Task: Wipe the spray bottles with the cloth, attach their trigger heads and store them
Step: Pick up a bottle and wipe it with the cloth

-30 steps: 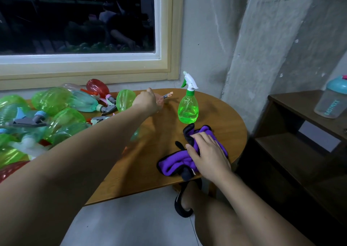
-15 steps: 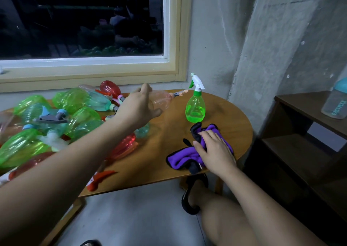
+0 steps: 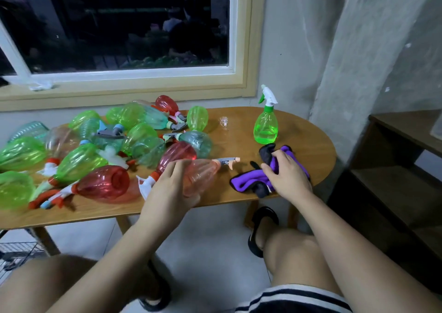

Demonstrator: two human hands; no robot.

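**Pink bottle drawn in beside the cloth**

At the table's [image 3: 311, 145] left the pile [image 3: 95, 145] of bottles lies untouched. My left hand [image 3: 171, 188], stretched to the far side a second ago, now grips the pink bottle [image 3: 203, 174] on its side at the near edge. Its trigger head [image 3: 227, 161] points right toward the cloth [image 3: 246, 184]. My right hand [image 3: 289, 178] stays on the cloth, fingers curled into it. Behind stands the green bottle [image 3: 265, 126], upright. Bottle and cloth are now close together, so I judge wiping comes next.
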